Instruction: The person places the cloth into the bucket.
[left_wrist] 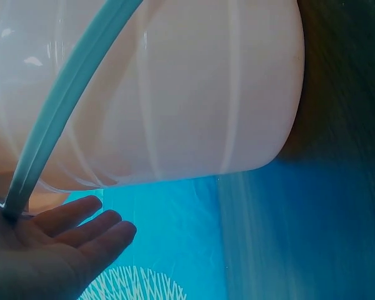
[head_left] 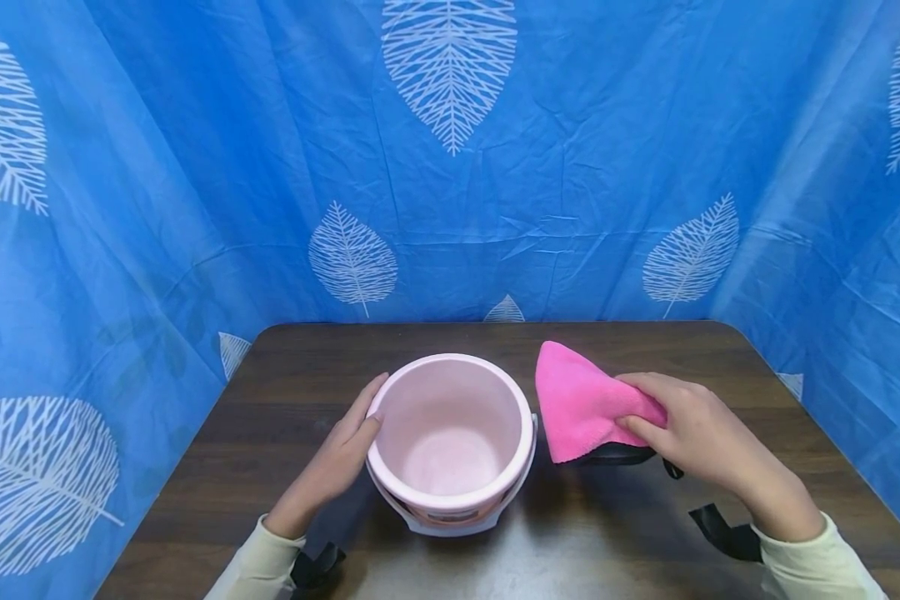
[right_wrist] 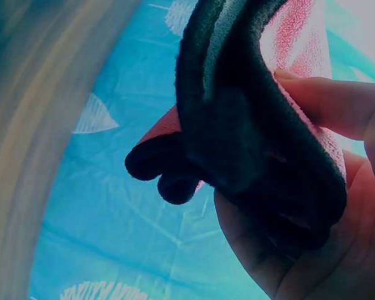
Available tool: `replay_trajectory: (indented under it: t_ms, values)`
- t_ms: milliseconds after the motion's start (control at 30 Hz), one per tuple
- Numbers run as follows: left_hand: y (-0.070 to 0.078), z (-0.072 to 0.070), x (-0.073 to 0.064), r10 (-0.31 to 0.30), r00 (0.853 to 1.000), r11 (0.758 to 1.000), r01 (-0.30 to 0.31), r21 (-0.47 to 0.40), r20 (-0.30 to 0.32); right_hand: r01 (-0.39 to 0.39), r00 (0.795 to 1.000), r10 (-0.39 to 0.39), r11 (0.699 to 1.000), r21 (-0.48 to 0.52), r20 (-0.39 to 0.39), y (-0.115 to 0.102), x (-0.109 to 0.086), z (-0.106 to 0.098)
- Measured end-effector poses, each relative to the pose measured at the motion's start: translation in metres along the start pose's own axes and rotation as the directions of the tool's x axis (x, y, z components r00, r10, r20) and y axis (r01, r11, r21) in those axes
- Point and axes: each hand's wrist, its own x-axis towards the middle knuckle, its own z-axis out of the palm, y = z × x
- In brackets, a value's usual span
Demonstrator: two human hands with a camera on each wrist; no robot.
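Holds pink cloth (head_left: 588, 404) pinched between thumb and fingers of right hand (head_left: 686, 425), right of frame's centre; touches pale pink bucket (head_left: 450, 396), lower centre, with straight-fingered left hand (head_left: 337, 458). Reaches over dark wooden table (head_left: 307, 354) in lower frame, against blue leaf-print curtain (head_left: 570, 200) filling upper frame.

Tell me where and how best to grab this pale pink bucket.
I'd take the bucket by its rim from the left, thumb over the edge, fingers outside: it stands upright, the rim forms a thick lip, and the handle hangs below it round the near side.
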Motion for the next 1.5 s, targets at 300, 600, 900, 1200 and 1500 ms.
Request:
replay_trajectory:
  t_ms: [300,600,900,1200,1500]
  values:
    - [-0.002,0.0,0.0,0.026,1.0,1.0,-0.026,-0.002,-0.009,0.1,0.992,-0.101,0.995,-0.019,-0.078,-0.01,0.012,-0.005]
    - [-0.004,0.0,0.0,0.025,1.0,1.0,-0.025,-0.009,-0.01,0.099,0.994,-0.099,0.995,0.004,-0.054,-0.021,0.02,-0.008]
    - [-0.003,0.001,0.001,0.01,1.0,1.0,-0.01,-0.016,-0.015,0.108,0.994,-0.107,0.994,0.023,-0.038,-0.03,0.027,-0.009]
    - [-0.004,0.002,0.001,0.013,1.0,1.0,-0.013,-0.022,-0.016,0.134,0.991,-0.134,0.991,0.016,-0.015,-0.038,0.036,-0.008]
    - [-0.006,0.002,0.002,0.028,0.999,0.999,-0.028,-0.033,-0.015,0.16,0.987,-0.16,0.987,0.017,-0.013,-0.044,0.043,-0.005]
